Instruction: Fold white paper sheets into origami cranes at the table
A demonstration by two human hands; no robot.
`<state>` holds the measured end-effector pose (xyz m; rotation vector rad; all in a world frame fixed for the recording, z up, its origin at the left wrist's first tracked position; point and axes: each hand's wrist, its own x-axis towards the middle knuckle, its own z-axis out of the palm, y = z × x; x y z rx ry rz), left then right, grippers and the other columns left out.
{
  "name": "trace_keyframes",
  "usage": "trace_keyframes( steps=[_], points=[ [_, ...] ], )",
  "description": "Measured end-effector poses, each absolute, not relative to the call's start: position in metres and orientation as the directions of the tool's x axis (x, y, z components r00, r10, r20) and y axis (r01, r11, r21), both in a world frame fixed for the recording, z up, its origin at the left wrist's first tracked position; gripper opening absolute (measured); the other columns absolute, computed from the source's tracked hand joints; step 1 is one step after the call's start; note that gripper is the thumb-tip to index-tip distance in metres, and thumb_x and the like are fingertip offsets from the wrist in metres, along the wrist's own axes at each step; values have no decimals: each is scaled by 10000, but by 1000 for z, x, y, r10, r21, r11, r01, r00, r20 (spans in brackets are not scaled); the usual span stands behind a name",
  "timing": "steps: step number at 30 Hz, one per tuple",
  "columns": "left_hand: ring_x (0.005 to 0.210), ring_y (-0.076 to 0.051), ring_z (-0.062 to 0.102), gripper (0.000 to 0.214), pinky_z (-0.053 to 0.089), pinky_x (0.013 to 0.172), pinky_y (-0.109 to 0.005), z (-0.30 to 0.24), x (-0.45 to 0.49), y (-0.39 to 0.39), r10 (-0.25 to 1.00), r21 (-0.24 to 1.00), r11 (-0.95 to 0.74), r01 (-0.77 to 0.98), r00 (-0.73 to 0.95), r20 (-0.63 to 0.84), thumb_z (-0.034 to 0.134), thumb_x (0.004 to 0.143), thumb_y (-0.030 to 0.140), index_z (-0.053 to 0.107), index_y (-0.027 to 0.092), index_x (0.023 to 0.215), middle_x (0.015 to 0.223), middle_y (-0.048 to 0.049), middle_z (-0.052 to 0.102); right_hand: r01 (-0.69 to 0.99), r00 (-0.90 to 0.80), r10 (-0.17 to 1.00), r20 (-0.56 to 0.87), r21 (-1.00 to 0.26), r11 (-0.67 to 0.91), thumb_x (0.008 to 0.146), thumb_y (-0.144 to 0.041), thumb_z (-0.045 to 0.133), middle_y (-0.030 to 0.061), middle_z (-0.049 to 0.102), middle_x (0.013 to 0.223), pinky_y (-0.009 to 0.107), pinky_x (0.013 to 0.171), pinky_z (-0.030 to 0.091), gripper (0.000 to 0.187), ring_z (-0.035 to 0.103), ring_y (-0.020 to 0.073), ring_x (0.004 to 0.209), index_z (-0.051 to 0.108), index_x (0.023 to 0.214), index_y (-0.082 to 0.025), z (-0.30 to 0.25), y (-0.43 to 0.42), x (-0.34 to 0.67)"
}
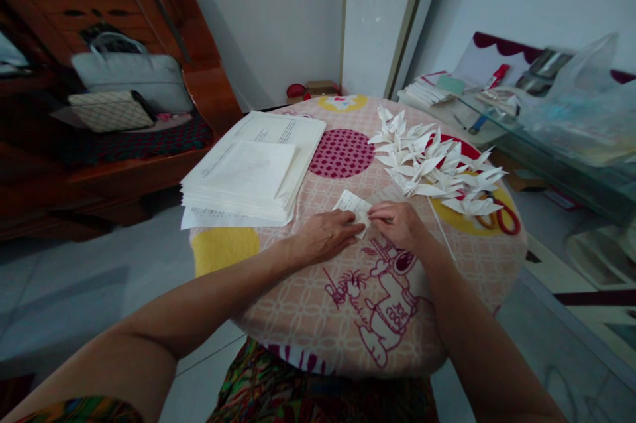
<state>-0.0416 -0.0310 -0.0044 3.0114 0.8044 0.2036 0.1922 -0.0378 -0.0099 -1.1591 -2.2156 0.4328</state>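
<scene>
Holding down a small printed slip of paper [352, 202] with the left hand [322, 236], pinching its right edge with the right hand [397, 221]. Lying on the round, cloth-covered surface [298, 310], with stacked paper sheets [248, 171] at ten o'clock, pointed origami figures [422, 166] around two, red-handled scissors [513, 229] at three.

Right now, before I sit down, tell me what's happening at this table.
A person is working a small folded piece of white printed paper with both hands: the left hand rests fingers on it while the right hand pinches its right edge. Beyond the left hand sits a thick stack of white paper sheets; beyond the right lies a heap of pointed, folded white paper pieces, with red-handled scissors beside it.
</scene>
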Motion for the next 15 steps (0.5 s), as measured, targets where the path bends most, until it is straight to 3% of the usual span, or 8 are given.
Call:
trace_keyframes(
  steps=[8,15],
  points=[
    [995,-228,562,352,457,897,-357,-10,-33,-27,489,-1,-870,493,864,124,528,974,347,590,294,1316,1124,-80,603,632,-316,847,427,-571,524,814,-58,532,92,753,852,301,708,524,278,686,196,771,789,858,-156,-16,-33,188],
    [1044,-228,573,365,470,932,-360,-10,-40,-28,470,66,-883,466,870,146,510,984,339,590,262,1332,1191,-91,606,647,-439,817,374,-500,576,836,-31,518,92,719,915,322,778,511,324,648,202,859,786,949,-174,-22,-33,191]
  ],
)
